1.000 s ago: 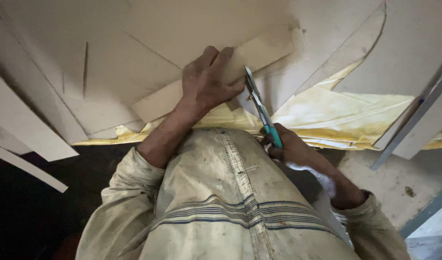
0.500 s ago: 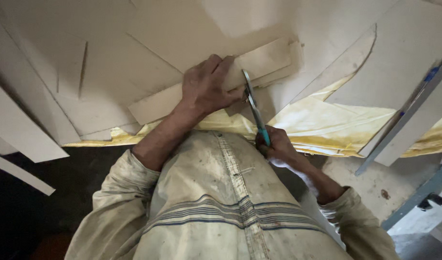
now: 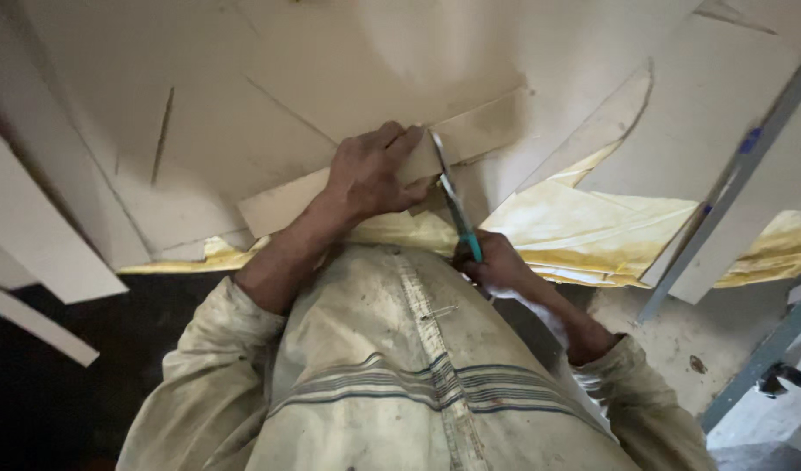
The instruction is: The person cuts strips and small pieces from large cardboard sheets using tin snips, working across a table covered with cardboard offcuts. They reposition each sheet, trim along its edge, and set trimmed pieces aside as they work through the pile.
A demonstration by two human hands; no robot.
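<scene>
While your left hand (image 3: 372, 179) stays clamped flat on the tan cardboard strip (image 3: 470, 139) atop the pale sheets (image 3: 269, 78), your right hand (image 3: 492, 262), fist closed round the teal-handled scissors (image 3: 455, 208), has pushed the blades further up into the strip's edge, so the cut is advancing

A big pale work table (image 3: 269, 78) fills the top of the view, covered with flat beige sheets. A crumpled yellow sheet (image 3: 592, 235) hangs over the near edge of the table. Just right of the yellow sheet a grey metal bar (image 3: 732, 183) runs slanting down. Below the yellow sheet, to the right, the floor (image 3: 671, 331) is dusty grey. Far left of the yellow sheet, under the table, it is very dark (image 3: 78, 392). The light is soft and dim.
</scene>
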